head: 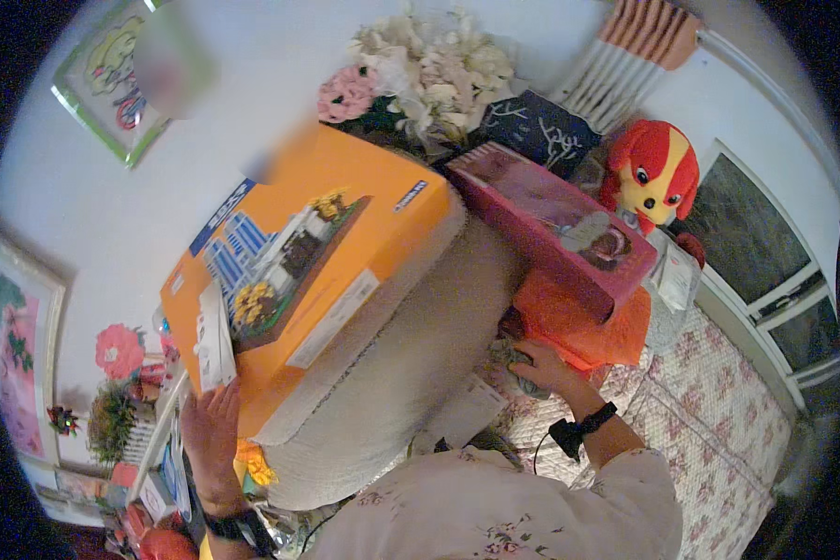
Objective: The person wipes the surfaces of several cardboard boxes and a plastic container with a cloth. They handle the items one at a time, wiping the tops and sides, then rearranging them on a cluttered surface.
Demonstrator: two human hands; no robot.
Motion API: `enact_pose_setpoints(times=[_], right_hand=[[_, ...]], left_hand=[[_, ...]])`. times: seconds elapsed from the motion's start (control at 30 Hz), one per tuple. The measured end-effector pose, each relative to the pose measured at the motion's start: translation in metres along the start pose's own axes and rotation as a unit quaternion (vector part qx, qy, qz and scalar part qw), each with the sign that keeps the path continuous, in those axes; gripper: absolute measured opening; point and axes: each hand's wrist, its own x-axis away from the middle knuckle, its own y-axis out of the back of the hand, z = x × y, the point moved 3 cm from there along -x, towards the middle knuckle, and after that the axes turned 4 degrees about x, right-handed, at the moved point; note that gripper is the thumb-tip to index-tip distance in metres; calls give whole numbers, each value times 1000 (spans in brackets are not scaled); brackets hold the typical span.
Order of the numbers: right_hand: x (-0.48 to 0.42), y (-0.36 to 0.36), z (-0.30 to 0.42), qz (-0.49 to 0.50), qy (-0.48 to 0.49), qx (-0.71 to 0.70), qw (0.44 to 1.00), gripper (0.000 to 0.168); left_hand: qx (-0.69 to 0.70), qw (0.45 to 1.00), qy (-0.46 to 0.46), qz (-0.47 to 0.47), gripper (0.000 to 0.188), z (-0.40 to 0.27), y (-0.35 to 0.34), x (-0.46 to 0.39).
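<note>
A large orange cardboard box (pixel 364 182), printed with a picture of blue and white toy buildings, leans on a beige upholstered surface (pixel 364 413). My left hand (pixel 211 427) is at the box's lower left corner, its fingertips by a folded white paper (pixel 212 339); whether it grips the paper is unclear. My right hand (pixel 547 367) rests on a crumpled grey-green cloth (pixel 528 381), fingers curled over it. Beside that hand lies an orange-red fabric bag or cloth (pixel 581 329), with a long pink box (pixel 553 231) on top of it.
A red and yellow plush dog (pixel 651 175) sits behind the pink box. White and pink artificial flowers (pixel 441 70) stand at the back. A quilted floral cover (pixel 707 392) spreads at right. Flowers, a plant (pixel 110 420) and boxes crowd the left side.
</note>
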Motion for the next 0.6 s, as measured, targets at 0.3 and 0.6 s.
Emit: enact_pose_setpoints(times=[0.3,0.6], right_hand=[[43,-3,-77,-80,-146,-143,976,49],[84,-25,-90,-76,-164,-162,970,43]], left_hand=[[-149,976,-133,85,30,119,-182,-24],[-125,881,368,269,49,381,-359,-70]])
